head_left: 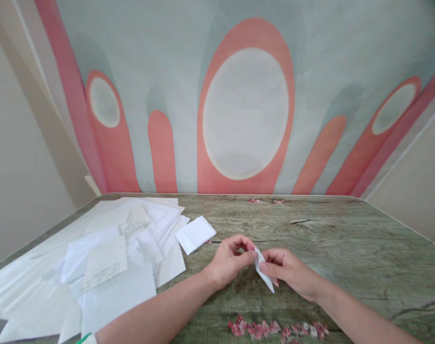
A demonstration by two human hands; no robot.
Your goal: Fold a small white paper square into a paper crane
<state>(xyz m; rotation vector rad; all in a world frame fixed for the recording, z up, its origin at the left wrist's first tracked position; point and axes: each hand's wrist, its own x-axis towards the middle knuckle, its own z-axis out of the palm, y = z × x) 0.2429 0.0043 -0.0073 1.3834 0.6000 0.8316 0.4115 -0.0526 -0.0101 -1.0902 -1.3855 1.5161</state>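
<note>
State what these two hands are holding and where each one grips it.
A small white piece of folded paper: the left hand's fingers pinch its upper end, while the right hand's fingers grip its right side.

The small folded white paper [264,274] I hold shows as a narrow, slanting sliver, turned nearly edge-on, its lower end tapering to a point. My left hand [231,260] pinches its upper end; my right hand [291,271] grips its side near the middle.
</note>
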